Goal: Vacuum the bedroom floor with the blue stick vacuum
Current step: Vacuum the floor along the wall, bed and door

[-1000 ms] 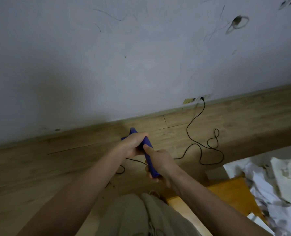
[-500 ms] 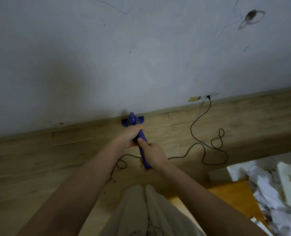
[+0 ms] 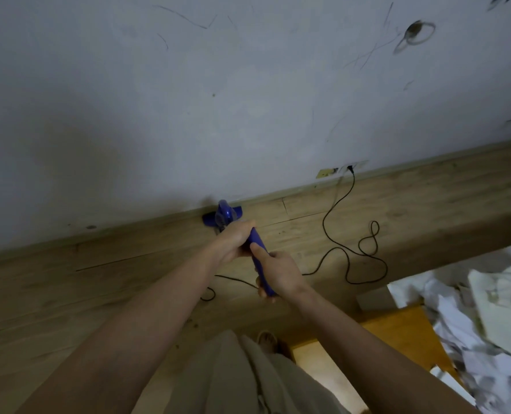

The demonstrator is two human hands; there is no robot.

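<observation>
The blue stick vacuum [image 3: 224,216] stands on the wooden floor [image 3: 99,282], its floor head against the baseboard of the wall. My left hand [image 3: 233,240] grips the upper part of the blue handle. My right hand [image 3: 278,271] grips the handle's near end, thumb laid along it. Most of the shaft is hidden behind my hands. A black power cord [image 3: 350,258] trails from the vacuum across the floor to a wall socket [image 3: 351,168].
A scribbled grey wall [image 3: 248,100] closes the far side. At the lower right are a wooden bed frame [image 3: 397,333] and crumpled white bedding [image 3: 472,309]. My legs in beige trousers [image 3: 233,377] stand below. Cord loops lie on the floor to the right.
The vacuum has been pushed away from me until its floor head reached the baseboard. Both hands moved forward with the handle and kept their grip.
</observation>
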